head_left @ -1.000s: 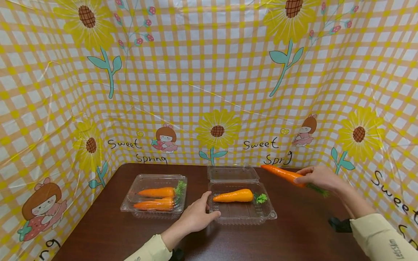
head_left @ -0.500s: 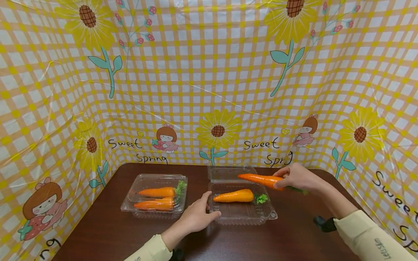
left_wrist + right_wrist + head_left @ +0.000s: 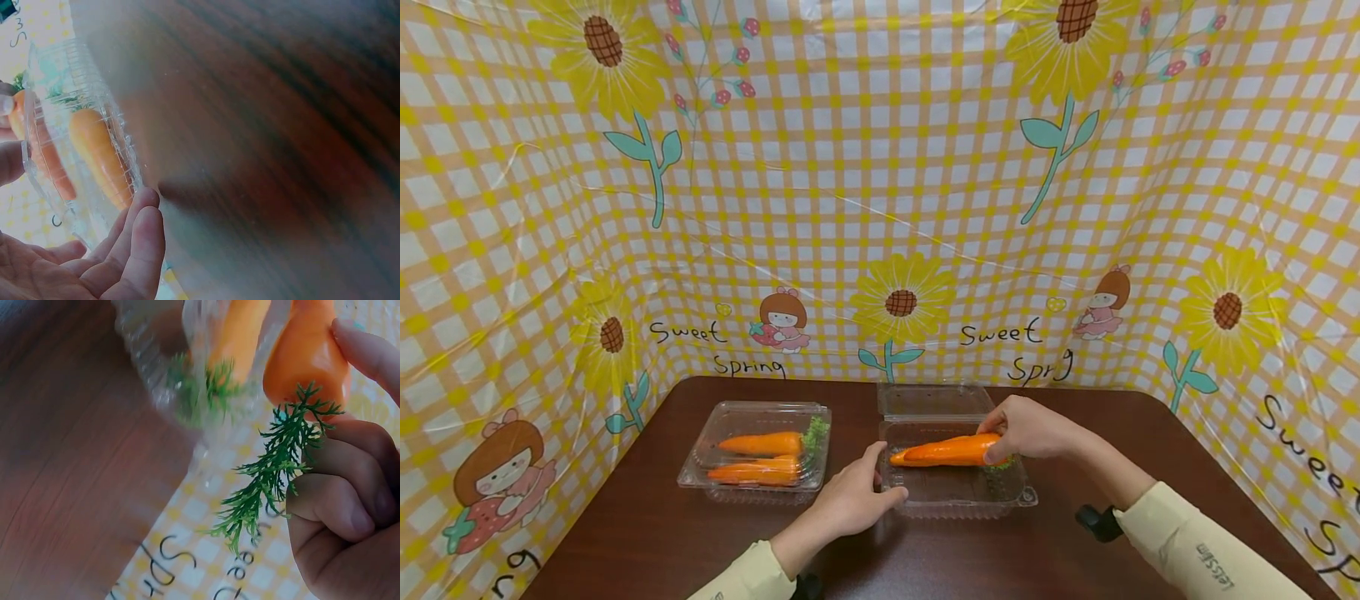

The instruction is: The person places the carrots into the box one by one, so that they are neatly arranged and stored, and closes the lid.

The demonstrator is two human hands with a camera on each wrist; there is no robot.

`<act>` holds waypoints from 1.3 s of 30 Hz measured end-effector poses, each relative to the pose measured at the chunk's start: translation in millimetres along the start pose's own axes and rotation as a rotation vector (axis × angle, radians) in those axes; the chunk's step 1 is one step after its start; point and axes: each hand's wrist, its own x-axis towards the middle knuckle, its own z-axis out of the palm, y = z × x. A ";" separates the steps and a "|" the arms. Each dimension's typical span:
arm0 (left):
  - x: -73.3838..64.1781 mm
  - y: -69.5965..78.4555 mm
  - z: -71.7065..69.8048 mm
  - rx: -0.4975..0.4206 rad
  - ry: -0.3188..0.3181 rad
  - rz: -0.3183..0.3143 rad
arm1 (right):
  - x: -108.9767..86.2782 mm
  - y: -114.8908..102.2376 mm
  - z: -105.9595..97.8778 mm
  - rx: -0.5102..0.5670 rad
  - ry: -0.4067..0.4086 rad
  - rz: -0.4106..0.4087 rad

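Note:
An orange carrot [image 3: 951,451] is pinched at its thick end by my right hand [image 3: 1037,427], held over the open clear plastic box. Its feathery green top [image 3: 281,465] hangs beside my curled fingers in the right wrist view. Beneath it, a yellower carrot [image 3: 99,153] lies inside the box [image 3: 955,507], mostly covered by the held one in the head view. My left hand [image 3: 854,493] rests at the box's left side, thumb by the front left corner and fingers extended along the wall. In the left wrist view its fingers [image 3: 145,250] reach under the box's edge.
A closed clear box [image 3: 688,477] with orange carrots [image 3: 763,442] and green tops stands to the left on the dark wooden table [image 3: 625,533]. The open box's lid [image 3: 934,400] lies folded back behind it. A checked, sunflower-printed cloth [image 3: 820,208] encloses the table's back and sides.
My right hand has brought the carrot leftward and down, from right of the open box to just over the yellower carrot. My left hand has stayed at the box's side.

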 end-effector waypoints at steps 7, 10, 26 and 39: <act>0.8 -1.6 0.3 0.006 0.003 0.005 | 13.8 -7.4 21.4 -0.097 0.006 0.032; 1.1 -1.7 1.0 0.009 0.001 0.004 | 16.1 -10.1 30.1 -0.132 -0.002 0.036; 3.1 2.6 -0.4 0.003 0.001 -0.024 | 15.0 -18.6 59.2 -0.428 0.008 0.135; 29.7 11.1 -0.3 -0.187 0.088 -0.108 | 20.3 -5.3 28.3 -0.182 0.199 0.166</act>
